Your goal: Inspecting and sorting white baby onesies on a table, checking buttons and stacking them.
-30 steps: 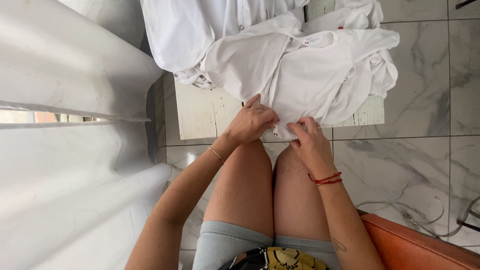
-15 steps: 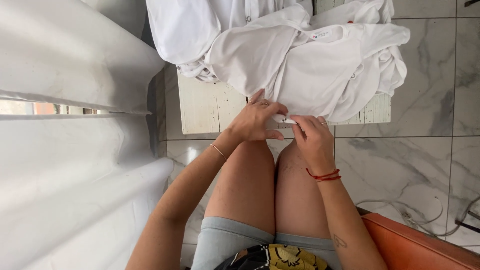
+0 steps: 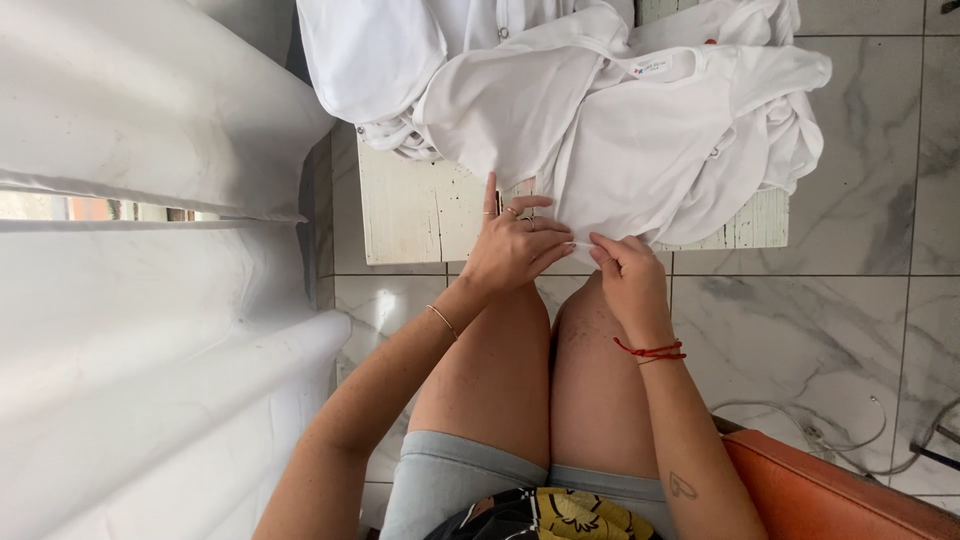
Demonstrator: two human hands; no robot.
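Both hands: left hand (image 3: 515, 245), right hand (image 3: 628, 270) pinching white garment (image 3: 640, 150) hem.

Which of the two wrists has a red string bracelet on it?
The right hand has it: a red string bracelet around its wrist. The left hand has only a thin gold bangle and rings. Both hands pinch the white garment's hem.

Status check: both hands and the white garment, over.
Left hand and right hand both pinching the hem of the white garment. Garment bunched on the white wooden table. Nothing blocking the hands.
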